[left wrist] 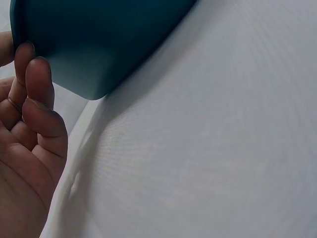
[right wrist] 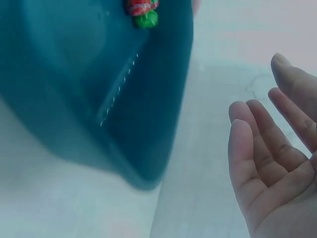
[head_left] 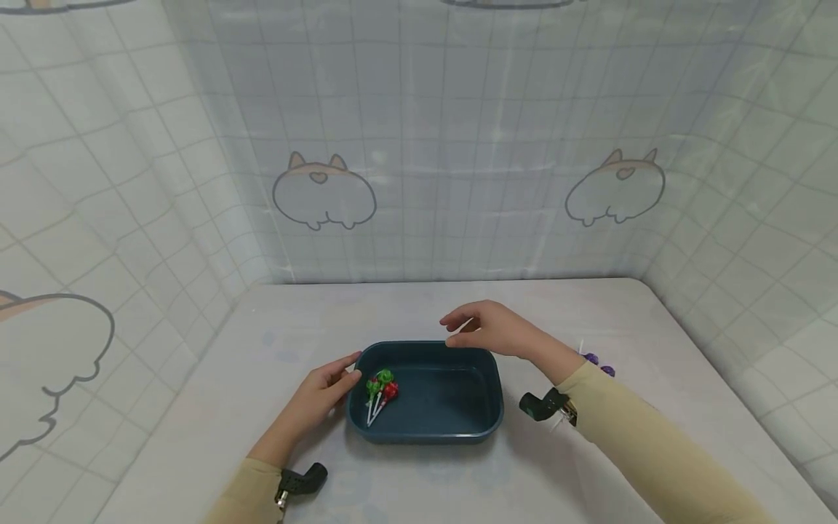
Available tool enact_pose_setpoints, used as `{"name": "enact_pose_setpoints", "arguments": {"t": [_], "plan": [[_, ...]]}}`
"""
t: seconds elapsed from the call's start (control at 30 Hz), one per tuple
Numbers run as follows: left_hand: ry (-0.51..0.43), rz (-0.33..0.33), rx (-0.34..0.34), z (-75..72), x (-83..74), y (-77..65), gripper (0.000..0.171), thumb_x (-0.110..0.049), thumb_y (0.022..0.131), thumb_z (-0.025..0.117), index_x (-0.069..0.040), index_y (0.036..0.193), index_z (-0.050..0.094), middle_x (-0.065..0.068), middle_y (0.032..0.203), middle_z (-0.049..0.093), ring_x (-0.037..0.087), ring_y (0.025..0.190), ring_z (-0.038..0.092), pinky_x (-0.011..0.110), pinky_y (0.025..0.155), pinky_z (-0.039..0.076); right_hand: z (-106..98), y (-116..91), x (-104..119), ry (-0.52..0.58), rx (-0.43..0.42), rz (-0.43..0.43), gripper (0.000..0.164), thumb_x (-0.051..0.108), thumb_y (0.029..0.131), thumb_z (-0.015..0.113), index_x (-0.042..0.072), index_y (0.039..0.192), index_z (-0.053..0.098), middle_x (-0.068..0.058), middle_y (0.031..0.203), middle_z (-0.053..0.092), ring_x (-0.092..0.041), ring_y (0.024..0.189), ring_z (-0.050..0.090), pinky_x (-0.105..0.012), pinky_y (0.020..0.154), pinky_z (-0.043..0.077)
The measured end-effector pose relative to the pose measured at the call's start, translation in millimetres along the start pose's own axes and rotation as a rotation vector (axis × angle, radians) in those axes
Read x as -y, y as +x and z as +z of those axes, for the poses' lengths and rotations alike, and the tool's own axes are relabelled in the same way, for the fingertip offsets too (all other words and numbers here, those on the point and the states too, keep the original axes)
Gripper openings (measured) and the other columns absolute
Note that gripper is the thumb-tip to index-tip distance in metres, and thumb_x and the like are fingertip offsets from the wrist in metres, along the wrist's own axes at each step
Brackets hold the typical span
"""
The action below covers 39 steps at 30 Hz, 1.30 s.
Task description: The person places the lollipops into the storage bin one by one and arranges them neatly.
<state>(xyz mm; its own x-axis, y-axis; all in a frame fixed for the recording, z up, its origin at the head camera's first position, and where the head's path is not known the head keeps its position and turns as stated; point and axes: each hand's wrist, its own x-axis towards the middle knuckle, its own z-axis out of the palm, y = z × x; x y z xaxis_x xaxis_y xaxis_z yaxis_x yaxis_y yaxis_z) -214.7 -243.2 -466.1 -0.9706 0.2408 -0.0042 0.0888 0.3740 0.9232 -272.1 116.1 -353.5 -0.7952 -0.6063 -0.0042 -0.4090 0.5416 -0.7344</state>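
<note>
A dark teal plastic tray (head_left: 445, 407) sits on the table in the head view. Green lollipops (head_left: 384, 376) and a red lollipop (head_left: 390, 391) lie at its left end, white sticks toward the near side. My left hand (head_left: 318, 394) holds the tray's left rim, thumb at the edge; in the left wrist view the curled fingers (left wrist: 39, 82) meet the outer wall. Over the far right rim hovers my right hand (head_left: 492, 327), relaxed and holding nothing. The right wrist view shows its fingers (right wrist: 241, 144) spread apart from the tray (right wrist: 183, 94).
Purple lollipops (head_left: 591, 359) lie on the table to the right, partly hidden behind the right sleeve (head_left: 644, 429). A white-clothed table (head_left: 314, 313) carries everything. Grid-patterned curtains (head_left: 452, 182) enclose the back and both sides.
</note>
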Motion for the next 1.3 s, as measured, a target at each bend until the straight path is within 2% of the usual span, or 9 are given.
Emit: {"name": "enact_pose_setpoints", "arguments": {"t": [0.17, 0.37, 0.57, 0.73, 0.77, 0.87, 1.0, 1.2, 1.3], "plan": [[-0.001, 0.001, 0.000, -0.3, -0.4, 0.4, 0.057, -0.045, 0.096, 0.062, -0.016, 0.145, 0.051, 0.010, 0.082, 0.059, 0.028, 0.066, 0.053, 0.033, 0.054, 0.046, -11.8, -16.3, -12.5, -0.010, -0.059, 0.028, 0.045, 0.043, 0.086, 0.076, 0.024, 0.126, 0.067, 0.008, 0.114, 0.066, -0.010, 0.101, 0.064, -0.036, 0.085, 0.052], [-0.001, 0.005, -0.004, -0.1, -1.2, 1.6, 0.057, -0.045, 0.096, 0.062, -0.017, 0.144, 0.052, 0.011, 0.082, 0.059, 0.027, 0.066, 0.053, 0.032, 0.054, 0.045, -21.9, -36.7, -30.9, -0.011, -0.132, 0.107, 0.044, 0.044, 0.087, 0.075, 0.023, 0.125, 0.068, 0.005, 0.118, 0.066, -0.011, 0.102, 0.064, -0.038, 0.086, 0.052], [-0.002, 0.003, -0.004, 0.0, -1.5, 1.7, 0.057, -0.044, 0.096, 0.063, -0.017, 0.144, 0.052, 0.010, 0.082, 0.059, 0.027, 0.067, 0.053, 0.032, 0.055, 0.046, -29.7, -59.9, -51.1, 0.031, -0.168, 0.162, 0.047, 0.044, 0.088, 0.073, 0.020, 0.128, 0.066, -0.002, 0.123, 0.065, -0.015, 0.105, 0.065, -0.039, 0.086, 0.052], [0.005, 0.003, -0.013, -0.2, -1.8, 1.7, 0.056, -0.044, 0.096, 0.063, -0.017, 0.144, 0.052, 0.010, 0.082, 0.058, 0.027, 0.067, 0.053, 0.032, 0.055, 0.046, -34.6, -77.2, -64.9, 0.057, -0.195, 0.208, 0.048, 0.046, 0.088, 0.073, 0.021, 0.128, 0.066, -0.003, 0.124, 0.065, -0.017, 0.107, 0.064, -0.040, 0.088, 0.052], [0.005, 0.002, -0.014, -0.2, -2.0, 1.7, 0.056, -0.044, 0.096, 0.063, -0.017, 0.144, 0.052, 0.010, 0.082, 0.058, 0.027, 0.067, 0.053, 0.032, 0.055, 0.046, -35.3, -80.6, -67.4, 0.062, -0.197, 0.215, 0.048, 0.046, 0.089, 0.072, 0.021, 0.128, 0.065, -0.003, 0.124, 0.064, -0.018, 0.107, 0.064, -0.041, 0.086, 0.052], [0.002, -0.004, -0.015, -0.1, -2.3, 1.9, 0.057, -0.045, 0.095, 0.063, -0.017, 0.144, 0.052, 0.010, 0.082, 0.058, 0.027, 0.067, 0.053, 0.032, 0.055, 0.046, -36.9, -90.3, -72.9, 0.086, -0.209, 0.262, 0.046, 0.046, 0.088, 0.073, 0.022, 0.127, 0.066, -0.003, 0.122, 0.065, -0.025, 0.103, 0.064, -0.041, 0.068, 0.054], [0.003, -0.011, -0.021, 0.3, -2.1, 2.4, 0.057, -0.044, 0.095, 0.064, -0.017, 0.144, 0.053, 0.010, 0.082, 0.059, 0.026, 0.068, 0.053, 0.032, 0.055, 0.046, -37.4, -103.1, -80.3, 0.125, -0.225, 0.296, 0.046, 0.042, 0.088, 0.074, 0.020, 0.127, 0.066, -0.007, 0.123, 0.065, -0.034, 0.097, 0.062, -0.043, 0.056, 0.051], [0.001, 0.003, -0.014, 1.7, 1.1, 3.0, 0.056, -0.041, 0.097, 0.063, -0.012, 0.144, 0.052, 0.009, 0.080, 0.058, 0.024, 0.064, 0.053, 0.032, 0.053, 0.045, -37.3, -121.9, -89.5, 0.138, -0.241, 0.330, 0.048, 0.038, 0.089, 0.075, 0.014, 0.129, 0.065, -0.008, 0.110, 0.067, -0.038, 0.078, 0.060, -0.041, 0.055, 0.051], [-0.002, 0.011, -0.011, 2.4, 1.9, 3.2, 0.056, -0.040, 0.097, 0.063, -0.011, 0.144, 0.052, 0.009, 0.079, 0.058, 0.025, 0.063, 0.052, 0.031, 0.052, 0.044, -36.3, -130.4, -93.8, 0.126, -0.246, 0.306, 0.051, 0.037, 0.089, 0.074, 0.009, 0.130, 0.064, -0.008, 0.110, 0.067, -0.033, 0.083, 0.061, -0.040, 0.061, 0.053]]}}
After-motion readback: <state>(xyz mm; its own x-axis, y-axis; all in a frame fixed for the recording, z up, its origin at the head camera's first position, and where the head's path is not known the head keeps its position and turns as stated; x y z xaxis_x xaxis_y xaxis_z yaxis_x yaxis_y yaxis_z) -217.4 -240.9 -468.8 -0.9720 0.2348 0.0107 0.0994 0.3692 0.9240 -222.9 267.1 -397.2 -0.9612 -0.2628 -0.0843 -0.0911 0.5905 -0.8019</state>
